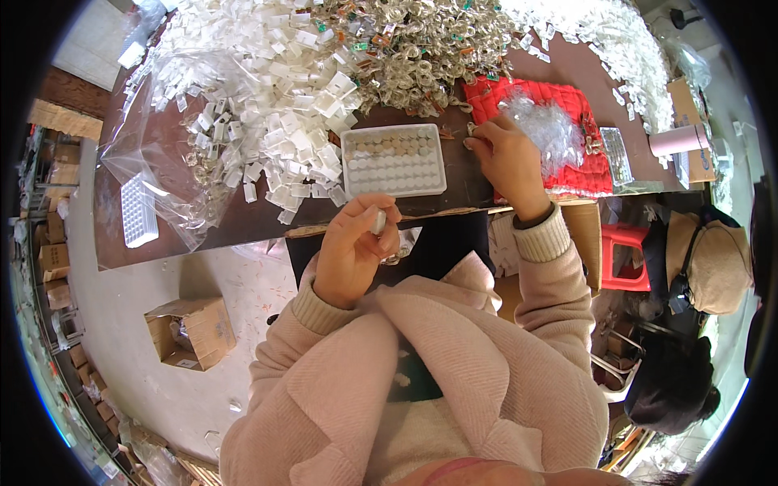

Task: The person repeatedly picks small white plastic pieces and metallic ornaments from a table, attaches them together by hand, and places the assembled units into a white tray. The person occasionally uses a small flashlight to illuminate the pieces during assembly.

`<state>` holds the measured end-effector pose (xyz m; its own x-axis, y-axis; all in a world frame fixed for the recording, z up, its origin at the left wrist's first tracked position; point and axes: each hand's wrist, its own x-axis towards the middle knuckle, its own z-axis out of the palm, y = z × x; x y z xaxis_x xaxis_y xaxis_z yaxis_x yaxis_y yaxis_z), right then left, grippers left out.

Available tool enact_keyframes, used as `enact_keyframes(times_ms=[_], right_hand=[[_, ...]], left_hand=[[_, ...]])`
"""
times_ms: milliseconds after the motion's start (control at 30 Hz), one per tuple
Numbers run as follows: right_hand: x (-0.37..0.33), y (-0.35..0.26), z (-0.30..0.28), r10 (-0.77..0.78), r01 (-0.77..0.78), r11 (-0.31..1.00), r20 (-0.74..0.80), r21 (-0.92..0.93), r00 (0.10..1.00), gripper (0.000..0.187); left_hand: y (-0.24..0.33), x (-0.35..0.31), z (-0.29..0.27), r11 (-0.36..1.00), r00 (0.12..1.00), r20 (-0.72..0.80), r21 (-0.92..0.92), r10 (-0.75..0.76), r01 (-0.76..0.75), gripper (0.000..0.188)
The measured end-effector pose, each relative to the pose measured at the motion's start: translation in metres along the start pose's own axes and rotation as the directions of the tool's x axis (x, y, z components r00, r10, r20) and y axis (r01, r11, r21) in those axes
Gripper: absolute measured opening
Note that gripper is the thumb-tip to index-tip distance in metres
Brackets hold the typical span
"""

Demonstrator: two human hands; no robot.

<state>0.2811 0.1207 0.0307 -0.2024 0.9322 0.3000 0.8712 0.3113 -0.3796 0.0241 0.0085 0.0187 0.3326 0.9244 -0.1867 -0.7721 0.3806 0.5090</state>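
My left hand (350, 251) is raised at the table's front edge, its fingers closed round a small whitish piece (378, 222) whose kind I cannot make out. To the right, my right hand (509, 158) rests over the table beside a red quilted cloth (596, 166). Its thumb and fingertips pinch together near a small clear piece at the cloth's left edge; what they hold is too small to name. Between the hands lies a white plastic tray (395, 190) with rows of small pockets. Beige round bits fill the upper rows; the lower rows look white.
Heaps of white plastic pieces (275, 89) and clear-and-gold parts (421, 61) cover the table's far side. Crumpled clear plastic (543, 134) lies on the cloth. A pink thread spool (679, 141) stands right. Below are a cardboard box (215, 332), a red stool (624, 243) and another person.
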Motion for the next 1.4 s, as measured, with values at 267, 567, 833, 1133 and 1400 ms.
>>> enact_keyframes(times_ms=[267, 567, 833, 1133, 1400], right_hand=[[0.013, 0.005, 0.025, -0.251, 0.265, 0.963, -0.19, 0.051, 0.949, 0.02], [0.002, -0.02, -0.006, 0.007, 0.039, 0.903, -0.106, 0.427, 0.994, 0.016], [-0.047, -0.08, -0.037, -0.278, 0.229, 0.772, -0.008, 0.593, 0.96, 0.02], [-0.067, -0.107, -0.004, -0.324, 0.38, 0.811, -0.199, 0.444, 0.925, 0.038], [-0.071, -0.111, 0.012, -0.36, 0.463, 0.751, -0.296, 0.471, 0.885, 0.031]], left_hand=[[-0.004, 0.002, 0.002, 1.0, 0.999, 0.031, 0.02, -0.017, 0.016, 0.023], [0.003, -0.004, 0.016, 0.967, 0.998, -0.021, 0.249, 0.057, -0.05, 0.018], [-0.008, 0.001, 0.027, 0.55, 0.903, 0.115, 0.759, 0.415, -0.349, 0.017], [-0.011, -0.017, 0.011, 0.917, 0.942, -0.179, 0.339, 0.282, -0.21, 0.011], [0.006, -0.028, 0.0, 0.545, 0.823, -0.091, 0.789, 0.56, -0.284, 0.009]])
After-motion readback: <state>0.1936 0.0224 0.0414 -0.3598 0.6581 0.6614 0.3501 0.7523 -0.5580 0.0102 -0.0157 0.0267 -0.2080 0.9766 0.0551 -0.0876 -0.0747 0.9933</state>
